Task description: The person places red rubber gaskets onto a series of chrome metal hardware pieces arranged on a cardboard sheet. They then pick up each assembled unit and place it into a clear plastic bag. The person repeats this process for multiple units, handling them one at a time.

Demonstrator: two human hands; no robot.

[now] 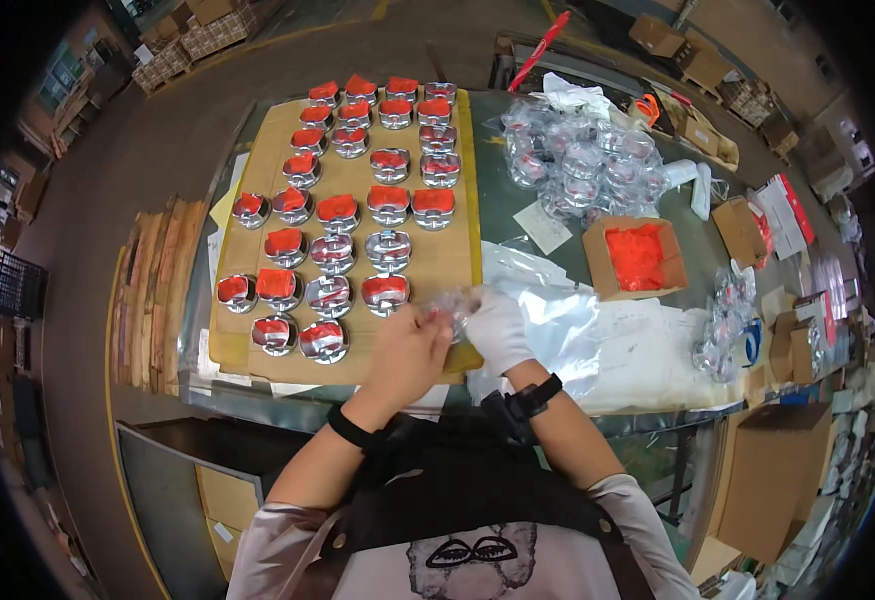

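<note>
The person's bare left hand point(409, 352) and white-gloved right hand point(497, 326) meet over the near right corner of a cardboard sheet point(457, 255); between the fingers of both sits a small clear plastic bag point(449, 304), crinkled and glossy, with a shiny piece inside too blurred to make out; both hands are closed on the bag, pinching it from either side.

The sheet is flat, tan and matte; on it stand rows of round metal pieces point(329, 295), bright and reflective, most capped with an orange-red insert; the nearest one point(385, 291) lies just beyond the left hand's fingertips.

To the right of the hands, slack clear film point(562, 320) spreads over the green tabletop point(502, 205); beyond it stands an open brown box point(635, 258) filled with orange-red pieces, and farther back a heap of bagged metal pieces point(582, 165).

The table's near edge runs just below the wrists; bare cardboard shows only along the sheet's margins and at the near corner under the hands.
</note>
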